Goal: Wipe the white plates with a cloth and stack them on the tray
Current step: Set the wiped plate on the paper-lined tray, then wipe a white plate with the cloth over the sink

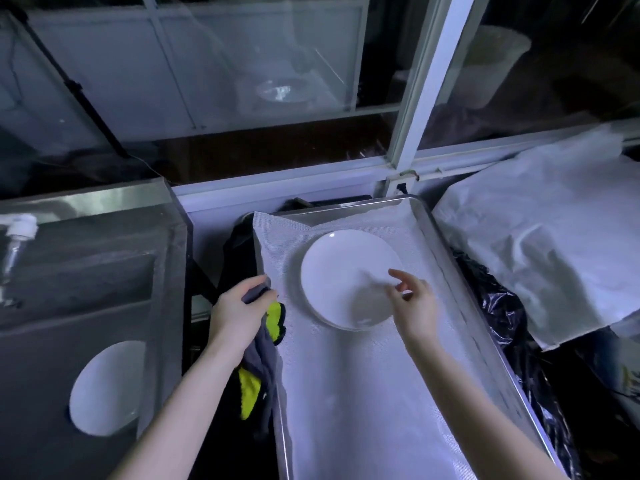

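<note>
Our left grip (235, 310) clutched the cloth (258, 355); our right grip (415, 303) hovered, spread, above the stacked plates (339, 271) on the tray (346, 210). A lone plate (104, 389) lay left of both.

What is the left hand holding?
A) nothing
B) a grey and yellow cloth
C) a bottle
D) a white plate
B: the left hand grips the cloth, which hangs down below its fingers.
</note>
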Demonstrator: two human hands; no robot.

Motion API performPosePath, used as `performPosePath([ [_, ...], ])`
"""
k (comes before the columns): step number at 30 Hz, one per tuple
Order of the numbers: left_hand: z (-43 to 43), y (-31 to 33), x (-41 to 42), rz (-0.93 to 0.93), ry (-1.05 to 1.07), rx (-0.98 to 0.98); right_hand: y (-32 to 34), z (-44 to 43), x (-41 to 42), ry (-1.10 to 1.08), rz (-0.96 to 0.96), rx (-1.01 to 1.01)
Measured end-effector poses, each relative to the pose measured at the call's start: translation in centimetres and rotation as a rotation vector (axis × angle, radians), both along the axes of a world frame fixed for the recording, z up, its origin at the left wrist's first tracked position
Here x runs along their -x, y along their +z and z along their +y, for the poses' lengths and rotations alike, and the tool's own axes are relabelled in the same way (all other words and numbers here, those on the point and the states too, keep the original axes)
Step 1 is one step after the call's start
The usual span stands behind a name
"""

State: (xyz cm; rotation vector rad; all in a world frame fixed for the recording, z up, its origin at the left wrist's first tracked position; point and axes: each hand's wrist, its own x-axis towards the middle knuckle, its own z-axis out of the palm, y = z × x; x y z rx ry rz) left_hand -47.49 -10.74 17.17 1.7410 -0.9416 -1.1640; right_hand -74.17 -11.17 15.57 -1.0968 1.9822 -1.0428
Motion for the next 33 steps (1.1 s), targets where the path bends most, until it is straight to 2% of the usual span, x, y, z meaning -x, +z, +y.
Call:
performPosePath([
  [3,1.7,1.4,-2.6,0.111,0.107,0.054,2.2,1.4,-4.5,0.207,-0.109,0.02],
  [6,3.4,2.2,-5.4,0.195,0.222,0.106,3.8,3.1,-10.7,0.521,-0.216,-0.01],
  [9,4.9,3.1,-8.7,0.318,0.346,0.169,4.4,5.3,-17.4,0.848,-0.199,-0.053],
  [11,5.9,3.6,-11.4,0.402,0.429,0.232,4.4,6.7,-21.5,0.974,-0.135,-0.034],
  [14,7.2,3.6,-16.2,0.464,0.471,0.285,4.2,7.6,-26.9,0.949,-0.037,0.028],
  [17,8.5,3.3,-22.0,0.532,0.385,0.285,4.4,7.9,-32.2,0.849,-0.072,0.048],
  [19,9.8,2.8,-26.1,0.529,0.27,0.235,4.6,7.8,-35.8,0.746,-0.142,0.07],
  [22,11.9,1.5,-32.0,0.455,0.135,0.056,5.0,7.6,-41.2,0.658,-0.278,0.063],
  [26,14.4,-0.2,-37.2,0.238,0.121,-0.178,5.0,7.7,-48.0,0.631,-0.414,-0.017],
  [28,15.4,-1.6,-39.0,0.202,0.084,-0.182,4.7,8.0,-50.5,0.65,-0.502,-0.066],
  [31,15.9,-2.9,-41.4,0.343,-0.014,-0.07,4.4,7.9,-53.2,0.702,-0.682,-0.189],
  [33,15.6,-3.5,-43.1,0.352,-0.085,-0.038,4.1,7.7,-54.6,0.749,-0.75,-0.248],
])
